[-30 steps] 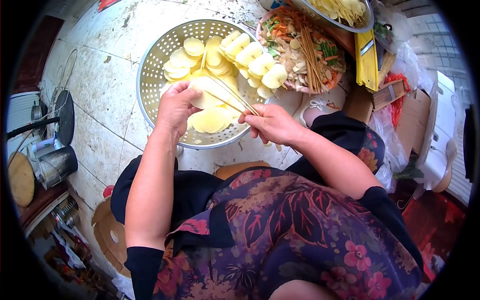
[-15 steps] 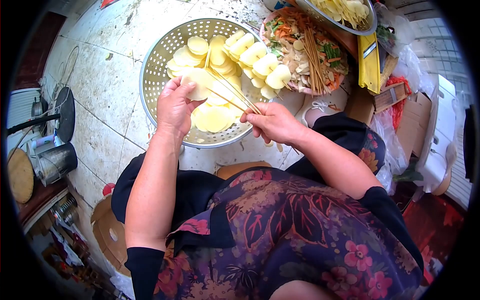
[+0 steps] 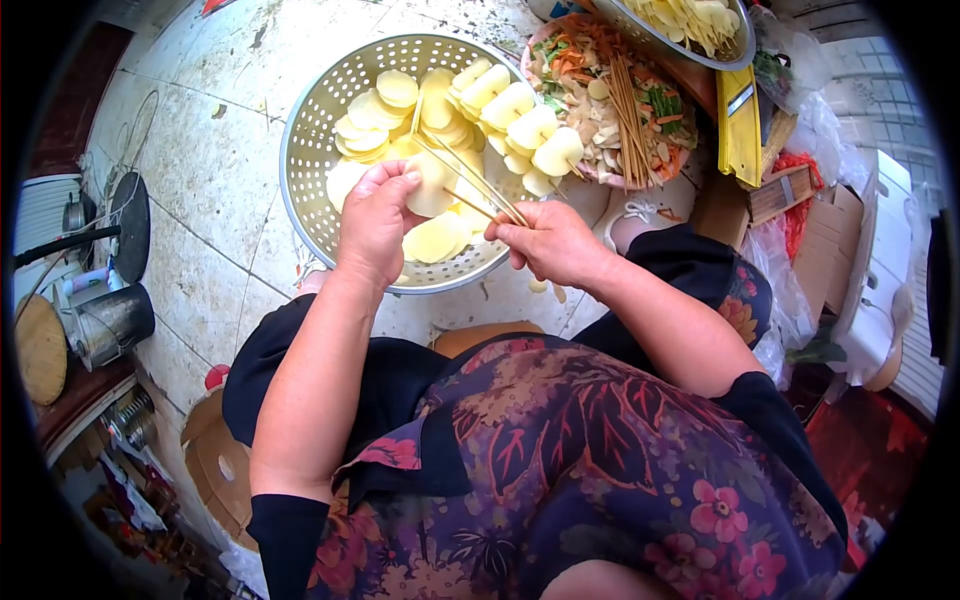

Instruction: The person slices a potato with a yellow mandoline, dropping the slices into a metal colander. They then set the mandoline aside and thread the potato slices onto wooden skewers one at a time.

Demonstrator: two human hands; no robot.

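Observation:
Between the thumb and fingers of my left hand (image 3: pixel 376 222) is a thin, round, pale yellow potato slice (image 3: pixel 430 190). My right hand (image 3: pixel 552 240) grips several thin wooden skewers (image 3: pixel 492 196) that point up and left, and one skewer's tip meets the slice's right side. Both hands are over the near part of a metal colander (image 3: pixel 301 170) full of loose potato slices (image 3: pixel 372 112). Rows of slices threaded on skewers (image 3: pixel 510 104) lie along the colander's right side, some reaching over the rim.
To the colander's right, a pink basin (image 3: pixel 680 163) holds cut vegetables with a bundle of wooden skewers (image 3: pixel 628 120) on top. Beyond it stands another metal bowl (image 3: pixel 738 52) of potato pieces. A yellow slicer (image 3: pixel 738 125) and cardboard (image 3: pixel 828 240) are at the right. A metal pot (image 3: pixel 115 325) stands left.
My left hand has moved right and slightly down with the potato slice, bringing it onto the skewer tip. My right hand has barely shifted.

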